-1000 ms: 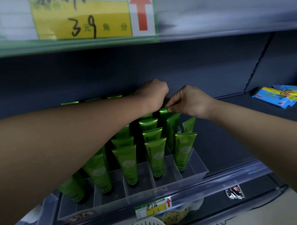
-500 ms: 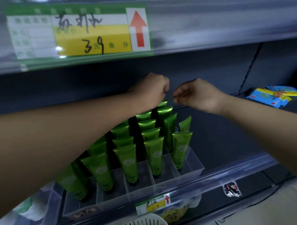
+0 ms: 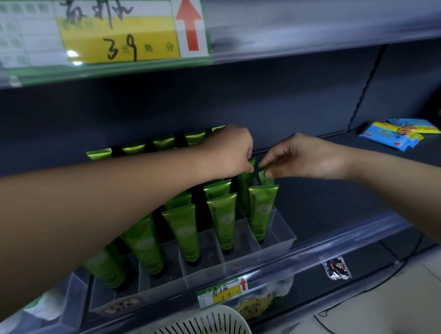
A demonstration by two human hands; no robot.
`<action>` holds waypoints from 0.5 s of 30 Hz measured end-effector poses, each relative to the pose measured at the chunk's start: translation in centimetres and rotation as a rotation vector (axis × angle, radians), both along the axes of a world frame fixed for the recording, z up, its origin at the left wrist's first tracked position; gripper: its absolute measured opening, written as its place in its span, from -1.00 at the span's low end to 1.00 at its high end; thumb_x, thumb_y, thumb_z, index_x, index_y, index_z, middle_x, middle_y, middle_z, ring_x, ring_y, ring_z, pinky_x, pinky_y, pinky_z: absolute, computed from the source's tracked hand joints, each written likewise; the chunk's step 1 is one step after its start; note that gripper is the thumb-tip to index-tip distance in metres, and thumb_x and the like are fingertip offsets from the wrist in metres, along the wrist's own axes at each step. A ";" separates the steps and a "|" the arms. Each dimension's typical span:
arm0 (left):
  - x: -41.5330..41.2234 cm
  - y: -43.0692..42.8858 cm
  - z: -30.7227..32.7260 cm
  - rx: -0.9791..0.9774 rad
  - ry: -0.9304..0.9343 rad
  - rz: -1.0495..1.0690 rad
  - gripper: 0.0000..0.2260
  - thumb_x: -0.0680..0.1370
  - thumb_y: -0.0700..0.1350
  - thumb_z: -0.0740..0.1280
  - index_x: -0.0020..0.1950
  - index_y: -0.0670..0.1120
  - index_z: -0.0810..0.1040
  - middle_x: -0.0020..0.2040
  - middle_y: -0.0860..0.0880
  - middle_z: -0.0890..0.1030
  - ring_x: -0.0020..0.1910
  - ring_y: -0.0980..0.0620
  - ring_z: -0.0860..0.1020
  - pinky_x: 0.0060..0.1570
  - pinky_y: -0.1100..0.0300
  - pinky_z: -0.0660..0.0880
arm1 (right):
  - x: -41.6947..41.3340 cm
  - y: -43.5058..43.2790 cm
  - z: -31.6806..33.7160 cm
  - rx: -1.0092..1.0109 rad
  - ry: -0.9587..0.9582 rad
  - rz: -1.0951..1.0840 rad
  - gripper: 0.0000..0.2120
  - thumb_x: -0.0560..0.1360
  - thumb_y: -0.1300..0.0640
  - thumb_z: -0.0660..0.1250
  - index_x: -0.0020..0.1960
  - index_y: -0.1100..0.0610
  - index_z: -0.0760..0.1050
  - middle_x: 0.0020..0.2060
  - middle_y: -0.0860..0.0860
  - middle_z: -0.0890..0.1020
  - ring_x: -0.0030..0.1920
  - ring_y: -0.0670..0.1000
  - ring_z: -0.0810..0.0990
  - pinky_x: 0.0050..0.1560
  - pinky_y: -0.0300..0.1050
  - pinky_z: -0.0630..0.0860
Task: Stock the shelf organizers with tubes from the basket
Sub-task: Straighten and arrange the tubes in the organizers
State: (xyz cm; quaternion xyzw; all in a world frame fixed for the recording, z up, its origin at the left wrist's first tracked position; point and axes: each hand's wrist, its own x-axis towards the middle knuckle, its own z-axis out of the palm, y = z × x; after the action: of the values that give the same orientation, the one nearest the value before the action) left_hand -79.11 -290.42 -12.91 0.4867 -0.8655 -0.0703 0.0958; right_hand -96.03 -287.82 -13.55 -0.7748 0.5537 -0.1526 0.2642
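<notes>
Several green tubes (image 3: pixel 223 223) stand cap-down in rows inside a clear plastic shelf organizer (image 3: pixel 281 242) on the middle shelf. My left hand (image 3: pixel 232 151) reaches over the rows, its fingers curled on the top edge of a tube near the back of the right-hand rows. My right hand (image 3: pixel 297 157) pinches the crimped top of a green tube (image 3: pixel 265 178) in the rightmost row, between thumb and forefinger. The rim of a white slotted basket (image 3: pixel 196 327) shows at the bottom edge; what lies in it is hidden.
A yellow price tag (image 3: pixel 118 40) with a red arrow hangs on the shelf above. Blue and yellow packets (image 3: pixel 395 135) lie at the shelf's right. A second clear organizer (image 3: pixel 69 307) stands to the left. A small price label (image 3: pixel 222 291) sits on the shelf's front rail.
Both hands have come down from just above the rows onto the tube tops. My right hand, empty half a second ago, now pinches a tube in the rightmost row.
</notes>
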 end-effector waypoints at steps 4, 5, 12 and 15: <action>-0.3 -0.3 -0.7 0.026 -0.084 0.035 -0.80 0.40 -0.14 0.47 -0.34 -0.14 0.50 -0.30 -0.12 0.55 -0.21 -0.13 0.53 -0.27 0.17 0.37 | -0.3 0.0 -0.5 -0.001 -0.002 -0.001 -0.88 0.43 0.25 0.42 -0.04 0.12 0.65 -0.18 0.07 0.69 -0.17 -0.10 0.58 0.01 -0.18 0.52; -0.3 -0.3 -0.8 0.029 -0.085 0.044 -0.77 0.41 -0.14 0.48 -0.36 -0.12 0.46 -0.30 -0.10 0.53 -0.21 -0.12 0.52 -0.27 0.19 0.35 | -0.3 0.0 -0.6 0.011 -0.028 -0.005 -0.89 0.43 0.27 0.42 -0.07 0.13 0.65 -0.17 0.12 0.69 -0.20 -0.10 0.57 -0.02 -0.15 0.54; -0.4 -0.7 -1.1 -0.009 -0.030 0.058 -0.89 0.40 -0.26 0.44 -0.11 -0.10 0.62 -0.10 -0.11 0.63 -0.09 -0.11 0.59 -0.14 0.18 0.49 | 0.1 -0.3 -0.8 0.113 -0.181 -0.047 -0.87 0.41 0.32 0.43 -0.05 0.21 0.64 -0.17 0.12 0.66 -0.29 -0.14 0.59 -0.17 -0.35 0.59; -0.4 -0.6 -1.0 -0.057 -0.062 0.041 -0.77 0.41 -0.30 0.37 -0.33 -0.02 0.44 -0.21 -0.06 0.55 -0.14 -0.11 0.56 -0.23 0.21 0.36 | 0.7 -0.4 -0.9 0.103 -0.192 -0.053 -0.87 0.40 0.33 0.43 -0.05 0.25 0.64 -0.22 0.10 0.65 -0.37 -0.22 0.59 -0.20 -0.37 0.59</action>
State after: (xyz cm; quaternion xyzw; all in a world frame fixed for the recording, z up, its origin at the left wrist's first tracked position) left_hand -79.48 -291.05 -13.95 0.5032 -0.8596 -0.0285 0.0841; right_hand -95.31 -288.17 -14.48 -0.7271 0.5533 -0.2044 0.3514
